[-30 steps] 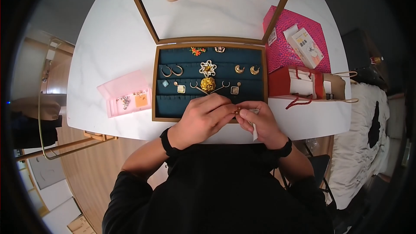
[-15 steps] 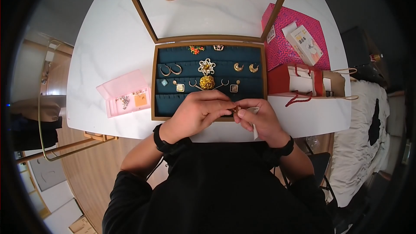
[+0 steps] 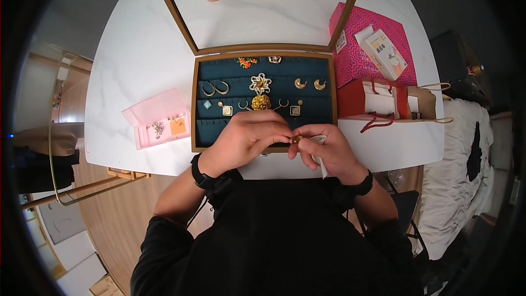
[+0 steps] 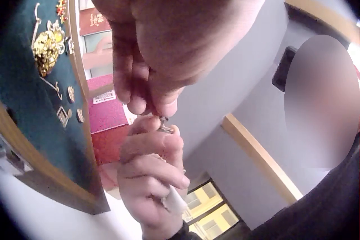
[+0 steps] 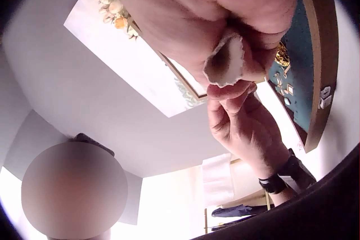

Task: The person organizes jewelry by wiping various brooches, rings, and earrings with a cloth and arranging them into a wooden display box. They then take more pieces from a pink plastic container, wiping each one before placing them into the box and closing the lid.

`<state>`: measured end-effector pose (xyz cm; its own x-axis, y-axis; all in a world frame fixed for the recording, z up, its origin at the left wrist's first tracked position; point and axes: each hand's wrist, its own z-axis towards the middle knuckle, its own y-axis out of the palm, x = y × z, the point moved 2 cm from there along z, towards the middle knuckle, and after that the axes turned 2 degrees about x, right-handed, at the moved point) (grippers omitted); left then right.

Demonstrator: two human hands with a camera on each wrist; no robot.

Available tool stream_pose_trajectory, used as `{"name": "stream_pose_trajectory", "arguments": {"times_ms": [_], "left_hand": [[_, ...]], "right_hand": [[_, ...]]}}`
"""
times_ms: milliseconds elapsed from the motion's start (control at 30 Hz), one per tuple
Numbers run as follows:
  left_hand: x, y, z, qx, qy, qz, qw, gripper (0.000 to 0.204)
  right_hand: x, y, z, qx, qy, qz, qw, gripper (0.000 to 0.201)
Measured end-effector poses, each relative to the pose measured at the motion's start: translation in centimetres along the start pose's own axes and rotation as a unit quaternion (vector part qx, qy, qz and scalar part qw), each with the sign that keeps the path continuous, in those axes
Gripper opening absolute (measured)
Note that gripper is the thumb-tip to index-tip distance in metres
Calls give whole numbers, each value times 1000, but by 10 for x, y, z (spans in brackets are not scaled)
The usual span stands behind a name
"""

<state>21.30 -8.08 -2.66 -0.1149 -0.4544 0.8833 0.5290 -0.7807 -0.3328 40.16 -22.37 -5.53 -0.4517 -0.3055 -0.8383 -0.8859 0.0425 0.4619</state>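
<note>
nearest us, our right hand (image 3: 335, 152) pinches a small gold-toned jewellery piece (image 3: 296, 139) between thumb and fingers, a white cloth (image 5: 225, 64) tucked in its grip; our left hand's (image 3: 236, 138) fingertips pinch the piece's other side. we hold it above the near part of the open jewellery box (image 3: 194, 98). alongside sit a pink case (image 3: 145, 111) left and a red gift bag (image 3: 350, 100) right; farther, a magenta patterned packet (image 3: 349, 57).

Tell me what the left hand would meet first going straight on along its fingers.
The small gold-toned jewelry piece just ahead, then the right hand pinching it; depth is unclear, so the left hand may already touch the piece.
</note>
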Motion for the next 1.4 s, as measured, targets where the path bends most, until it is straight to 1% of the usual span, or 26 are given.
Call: {"name": "stream_pose_trajectory", "arguments": {"times_ms": [67, 100, 133, 167, 200, 233, 267, 300, 367, 400, 467, 633, 733, 800, 867, 967, 1100, 1167, 1333, 1400], "left_hand": [[4, -4, 4, -29, 83, 62, 994, 13], [6, -8, 6, -29, 82, 62, 994, 13], [8, -10, 8, -55, 117, 84, 988, 12], [10, -12, 10, -80, 152, 106, 980, 12], [10, -14, 13, -79, 151, 106, 980, 12], [10, -14, 14, -109, 148, 100, 978, 12], [11, -14, 15, -139, 145, 95, 975, 12], [12, -14, 15, -139, 145, 95, 975, 12], [12, -12, 17, -167, 108, 50, 979, 14], [11, -12, 16, -168, 108, 49, 979, 14], [5, -11, 15, -146, 78, -5, 986, 15], [5, -10, 14, -112, 66, 11, 991, 16], [4, -12, 10, -89, 63, 18, 994, 17], [4, -12, 8, -75, 58, 26, 995, 17], [4, -11, 6, -46, 59, 25, 997, 19], [6, -10, 2, -39, 49, 25, 998, 21], [8, -6, 2, -16, 52, 24, 998, 19], [6, -4, 1, -6, 84, 35, 996, 18], [4, 1, -3, 2, 79, 28, 996, 17], [3, 2, -5, 6, 80, 31, 996, 17]], "right_hand": [[-2, 1, 0, -6, 6, -3, 1000, 30], [-3, 2, -1, -11, 12, -6, 1000, 30], [-5, 3, -1, -11, 13, -5, 1000, 30], [-6, 4, -1, -20, 40, -2, 999, 30], [-6, 4, -1, -29, 66, 1, 997, 29], [-7, 3, 0, -30, 67, 1, 997, 29], [-7, 3, 1, -39, 85, -11, 996, 28], [-7, 2, 3, -49, 104, -22, 993, 27], [-11, 4, 5, -56, 114, -34, 991, 26], [-13, 5, 5, -64, 124, -46, 989, 26], [-14, 7, 7, -63, 122, -47, 989, 26], [-14, 6, 7, -64, 122, -66, 988, 26], [-11, 4, 6, -47, 102, -43, 993, 25], [-10, 2, 6, -30, 73, -33, 996, 27], [-9, 2, 5, -25, 62, -30, 997, 27], [-9, 1, 3, -17, 51, -26, 998, 28], [-7, 0, 2, -7, 44, -14, 999, 30], [-6, 0, 3, -10, 45, -9, 999, 31], [-1, 0, 3, -16, 45, 4, 999, 32], [-1, 1, 2, -3, 43, -11, 999, 33]]}}
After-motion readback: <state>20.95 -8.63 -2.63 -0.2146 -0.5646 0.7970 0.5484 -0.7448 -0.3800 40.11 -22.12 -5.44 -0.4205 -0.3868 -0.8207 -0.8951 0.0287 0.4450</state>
